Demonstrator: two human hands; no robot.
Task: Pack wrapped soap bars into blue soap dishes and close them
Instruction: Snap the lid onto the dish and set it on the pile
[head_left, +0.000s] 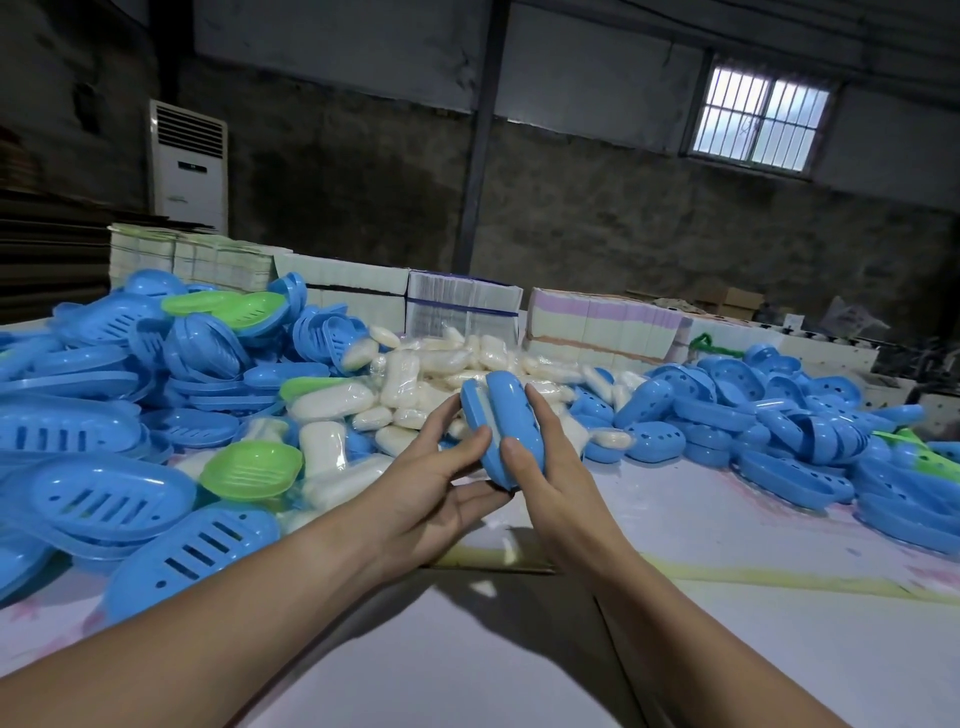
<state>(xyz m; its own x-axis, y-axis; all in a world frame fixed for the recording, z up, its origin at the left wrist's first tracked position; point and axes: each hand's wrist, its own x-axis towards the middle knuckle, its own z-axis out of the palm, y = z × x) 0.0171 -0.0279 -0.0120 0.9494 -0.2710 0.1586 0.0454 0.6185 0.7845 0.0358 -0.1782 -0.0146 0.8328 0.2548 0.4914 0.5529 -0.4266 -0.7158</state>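
blue slotted trays (98, 499) heaped far left on the table (701, 525), a few green trays (252, 470) mixed in, none of that pile looks packed yet. next over, wrapped soap bars (332, 402) in a loose white mound running back toward the stacked cartons (465, 306), plenty left. my left hand (441, 467) is up off the table, fingers curled round the left half of the soap dish (498, 431), thumb pressing its near edge. dish is held on edge between both hands, above the table and in front of the soap mound, two blue halves brought together with a pale strip showing in the seam, so i judge a bar is inside and the halves aren't fully snapped shut. my right hand (540, 441) wraps the other half, thumb on the near face, fingers behind it. right of that, blue lids with round holes (727, 405) piled up, a bit of green there too. can't pick out a stack of finished closed dishes, some rounded ones on the right may be closed, can't tell. my read: this one is at the closing step, and the bulk of the job is still ahead.
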